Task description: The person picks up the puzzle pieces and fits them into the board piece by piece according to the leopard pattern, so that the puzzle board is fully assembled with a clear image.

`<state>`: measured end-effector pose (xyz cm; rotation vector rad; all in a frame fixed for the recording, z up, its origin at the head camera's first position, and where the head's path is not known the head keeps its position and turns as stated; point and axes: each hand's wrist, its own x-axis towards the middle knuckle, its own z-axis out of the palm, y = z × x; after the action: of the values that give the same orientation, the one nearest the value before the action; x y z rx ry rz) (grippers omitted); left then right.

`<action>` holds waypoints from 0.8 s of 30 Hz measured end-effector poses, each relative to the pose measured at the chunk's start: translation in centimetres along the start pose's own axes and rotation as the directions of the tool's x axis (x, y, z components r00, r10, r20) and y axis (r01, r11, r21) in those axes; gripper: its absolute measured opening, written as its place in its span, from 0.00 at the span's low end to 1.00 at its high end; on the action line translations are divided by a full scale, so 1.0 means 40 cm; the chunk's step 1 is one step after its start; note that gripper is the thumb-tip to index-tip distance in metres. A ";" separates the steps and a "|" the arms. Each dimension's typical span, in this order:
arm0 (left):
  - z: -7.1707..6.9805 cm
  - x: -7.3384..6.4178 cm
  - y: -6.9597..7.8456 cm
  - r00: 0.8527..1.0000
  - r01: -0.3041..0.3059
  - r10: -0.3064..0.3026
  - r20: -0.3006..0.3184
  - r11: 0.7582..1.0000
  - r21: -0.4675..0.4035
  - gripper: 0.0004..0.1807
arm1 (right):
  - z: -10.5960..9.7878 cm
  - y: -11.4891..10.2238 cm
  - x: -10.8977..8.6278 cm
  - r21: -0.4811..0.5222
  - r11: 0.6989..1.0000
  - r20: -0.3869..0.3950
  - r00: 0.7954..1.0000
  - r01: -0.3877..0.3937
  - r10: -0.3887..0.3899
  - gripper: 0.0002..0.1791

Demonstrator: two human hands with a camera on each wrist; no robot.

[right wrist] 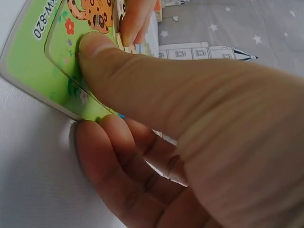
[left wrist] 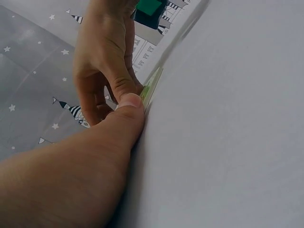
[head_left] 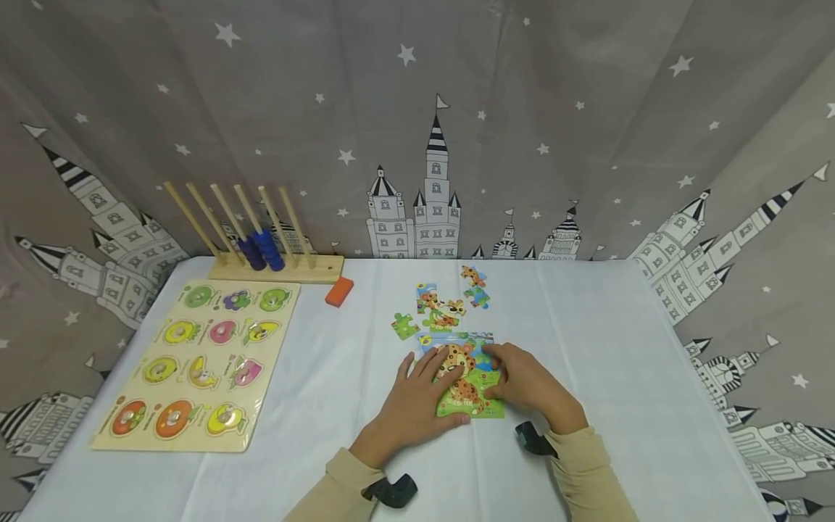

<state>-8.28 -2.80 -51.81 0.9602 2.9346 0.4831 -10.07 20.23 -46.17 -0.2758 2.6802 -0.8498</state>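
A small green jigsaw puzzle board (head_left: pixel 488 410) with a spotted leopard cub picture lies in front of me on the white table, in the head view. My left hand (head_left: pixel 417 406) spreads its fingers over the board's left part, with the thumb along the near edge. At the right edge, my right hand (head_left: pixel 530 383) grips the board. In the right wrist view its thumb (right wrist: pixel 97 45) presses on the printed face, and curled fingers (right wrist: pixel 102 147) sit at the board's edge. Left fingertips touch the picture there too. The left palm hides part of the picture.
Several loose jigsaw pieces (head_left: pixel 405 325) lie beyond the board, some joined together. A wooden fruit puzzle (head_left: pixel 215 344) is at the left. Behind it stands a peg rack (head_left: pixel 306 270) with blue rings, beside an orange block (head_left: pixel 339 292). A grey castle-print curtain (head_left: pixel 554 94) backs the table.
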 end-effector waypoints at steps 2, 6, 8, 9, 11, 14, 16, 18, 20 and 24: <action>0.001 0.001 -0.001 1.000 -0.001 0.001 0.001 1.000 0.000 0.44 | -0.001 0.001 0.000 -0.015 1.000 0.010 1.000 -0.003 0.004 0.34; 0.001 0.000 -0.001 1.000 -0.005 0.005 -0.003 1.000 -0.006 0.44 | -0.001 0.001 0.002 -0.008 1.000 0.021 1.000 -0.017 0.017 0.30; 0.001 -0.001 0.000 1.000 -0.003 0.003 -0.001 1.000 -0.006 0.44 | -0.001 0.000 0.002 0.001 1.000 0.021 1.000 -0.018 0.018 0.29; 0.001 -0.002 0.000 1.000 -0.003 0.003 -0.002 1.000 -0.006 0.44 | -0.001 0.000 0.003 0.005 1.000 0.022 1.000 -0.018 0.018 0.29; 0.002 -0.002 0.000 1.000 -0.002 0.002 -0.006 1.000 -0.008 0.44 | -0.002 0.000 0.002 0.010 1.000 0.019 1.000 -0.013 0.013 0.29; 0.004 -0.002 -0.001 1.000 -0.003 0.003 -0.017 1.000 -0.010 0.43 | -0.006 0.001 0.003 0.007 1.000 0.024 1.000 0.008 -0.008 0.28; 0.005 -0.003 -0.002 1.000 -0.006 0.005 -0.024 1.000 -0.013 0.43 | -0.011 0.005 0.004 -0.003 0.999 0.029 0.999 0.040 -0.040 0.25; 0.006 -0.003 -0.003 1.000 -0.007 0.007 -0.026 1.000 -0.017 0.43 | -0.017 0.014 0.014 0.001 0.998 0.019 0.998 0.059 -0.059 0.22; 0.005 -0.003 -0.004 1.000 -0.012 0.011 -0.029 1.000 -0.021 0.43 | -0.024 0.029 0.034 0.021 0.998 -0.023 0.998 0.053 -0.053 0.20; 0.003 -0.003 -0.005 0.999 -0.013 0.012 -0.031 0.999 -0.029 0.43 | -0.041 0.060 0.109 0.094 0.995 -0.164 0.986 -0.028 0.043 0.21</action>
<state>-8.30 -2.98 -51.99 0.9776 2.9412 0.5448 -14.91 21.84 -47.34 -0.1412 2.7783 -1.0234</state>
